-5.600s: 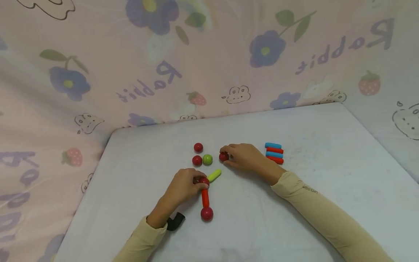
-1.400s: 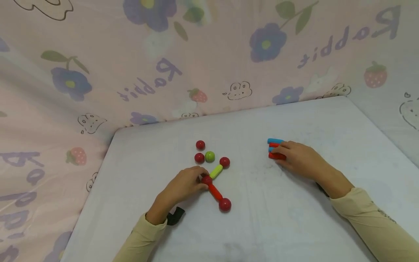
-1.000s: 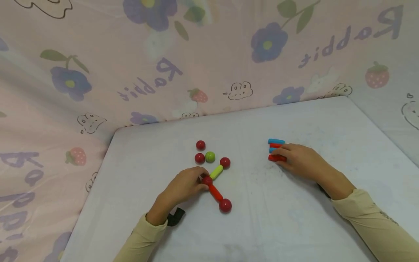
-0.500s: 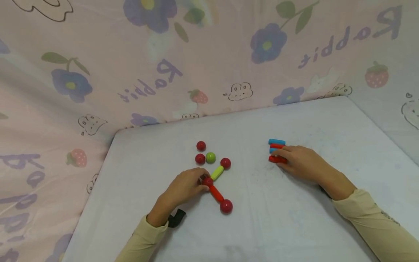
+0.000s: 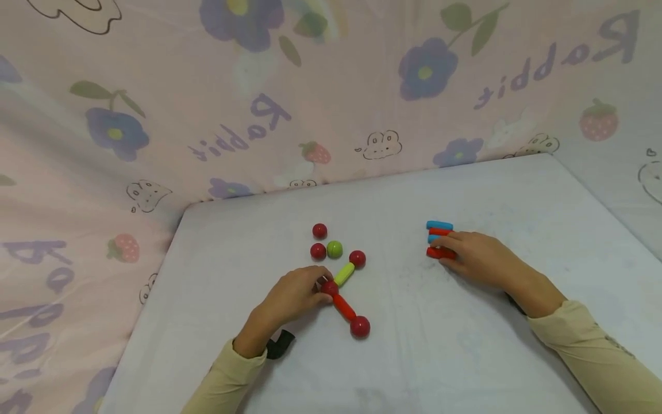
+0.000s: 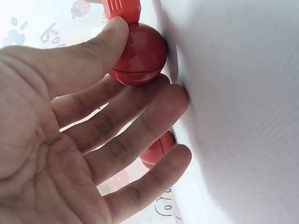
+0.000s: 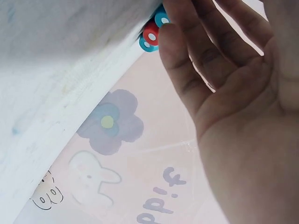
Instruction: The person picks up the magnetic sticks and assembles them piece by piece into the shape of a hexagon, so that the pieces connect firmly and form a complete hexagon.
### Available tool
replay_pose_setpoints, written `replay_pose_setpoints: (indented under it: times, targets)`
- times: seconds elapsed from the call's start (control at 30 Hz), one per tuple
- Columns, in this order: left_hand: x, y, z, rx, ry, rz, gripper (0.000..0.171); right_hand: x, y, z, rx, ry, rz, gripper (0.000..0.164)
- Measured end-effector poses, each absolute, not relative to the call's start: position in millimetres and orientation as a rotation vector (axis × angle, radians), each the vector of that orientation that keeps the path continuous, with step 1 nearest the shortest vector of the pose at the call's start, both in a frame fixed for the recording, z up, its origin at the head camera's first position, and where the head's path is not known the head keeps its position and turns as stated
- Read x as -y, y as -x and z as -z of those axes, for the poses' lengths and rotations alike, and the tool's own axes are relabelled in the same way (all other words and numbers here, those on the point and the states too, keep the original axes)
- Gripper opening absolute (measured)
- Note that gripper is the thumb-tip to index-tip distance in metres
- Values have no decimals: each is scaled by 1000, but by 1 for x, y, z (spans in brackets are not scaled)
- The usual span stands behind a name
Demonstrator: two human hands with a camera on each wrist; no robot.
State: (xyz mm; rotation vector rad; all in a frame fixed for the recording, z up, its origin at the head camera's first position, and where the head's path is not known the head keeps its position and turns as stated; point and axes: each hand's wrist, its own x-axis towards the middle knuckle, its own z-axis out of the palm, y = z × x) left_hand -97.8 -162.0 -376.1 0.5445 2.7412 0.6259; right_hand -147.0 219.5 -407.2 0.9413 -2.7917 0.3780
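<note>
My left hand (image 5: 293, 294) pinches a red ball (image 5: 330, 288) between thumb and fingers; the left wrist view shows this red ball (image 6: 145, 51) against the thumb tip. A yellow-green stick (image 5: 344, 273) joins it to another red ball (image 5: 357, 258). A red stick (image 5: 343, 307) runs from it to a larger-looking red ball (image 5: 360, 327) nearer me. On the right, my right hand (image 5: 478, 259) has thumb and index finger on either side of the front red stick (image 5: 438, 253), pinching it. Its right end is hidden by the hand.
Behind the front stick lie a blue stick (image 5: 439, 225), a red stick (image 5: 439, 232) and a partly covered blue stick (image 5: 433, 238). Two loose red balls, one at the back (image 5: 319, 231), and a green ball (image 5: 334, 249) sit beyond my left hand. Patterned cloth borders the white table (image 5: 496, 195).
Earlier, my right hand set a red ball at the yellow-green stick's far end, then went to the sticks. The near red stick and ball swung right. The front red stick has shifted slightly towards me.
</note>
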Motion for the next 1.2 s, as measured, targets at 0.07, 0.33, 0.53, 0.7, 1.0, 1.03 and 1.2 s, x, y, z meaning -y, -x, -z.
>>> replay_pose_setpoints:
  times: [0.07, 0.33, 0.53, 0.7, 1.0, 1.03, 1.2]
  targets:
    - [162, 98, 377, -2735, -540, -620, 35, -220, 146, 407, 2800, -947, -384, 31]
    - [161, 99, 377, -2735, -528, -614, 36, -222, 147, 406, 2772, -961, -376, 32]
    - [161, 97, 377, -2729, -520, -629, 35, -221, 146, 406, 2780, -978, -393, 30]
    - [161, 97, 377, -2737, -536, -617, 35, -222, 147, 400, 2809, -926, -386, 33]
    - [160, 96, 378, -2759, -501, -610, 35, -212, 148, 396, 2778, -953, -488, 32]
    - [160, 96, 378, -2764, -485, -608, 35, -211, 147, 397, 2787, -963, -499, 30]
    - [157, 94, 378, -2796, -460, -591, 34, -203, 148, 399, 2816, -991, -500, 27]
